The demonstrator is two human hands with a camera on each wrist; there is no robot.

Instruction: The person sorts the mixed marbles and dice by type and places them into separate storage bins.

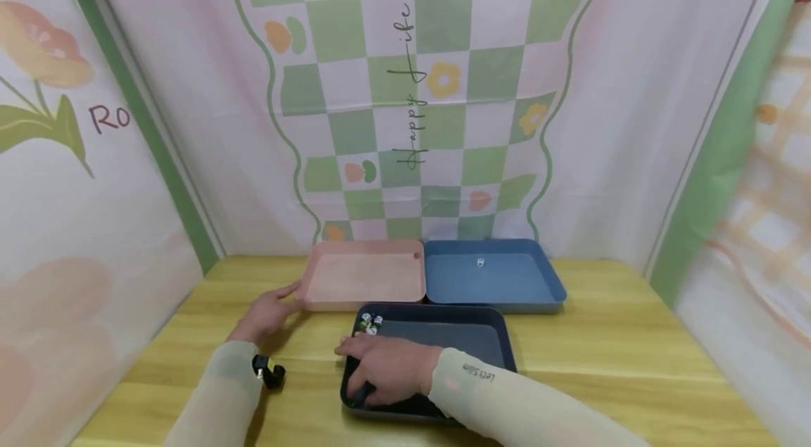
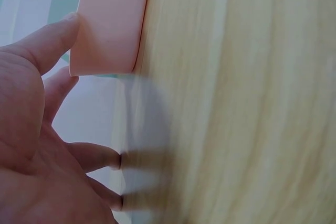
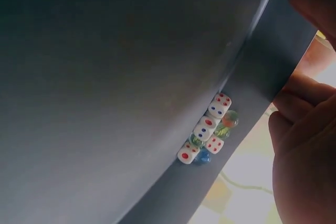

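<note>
We are looking at a small cluster of white dice and glass marbles (image 3: pixel 207 135) lying in the far left corner of the dark navy plastic tray (image 1: pixel 443 334) — nearly the whole lot is still sitting there. Only one white die (image 1: pixel 480 262) is lying in the blue plastic tray (image 1: pixel 545 285) behind, and the pink plastic tray (image 1: pixel 355 278) beside it is showing just one small dark speck near its far right corner, so we judge the sorting as barely begun. Our right hand (image 1: pixel 386 373) is curling over the navy tray's near left rim, fingers gripping the wall. Our left hand (image 1: pixel 269 312) is lying relaxed and flat on the yellow wooden table (image 1: pixel 633 362), fingertips touching the pink tray's left edge — holding nothing.
</note>
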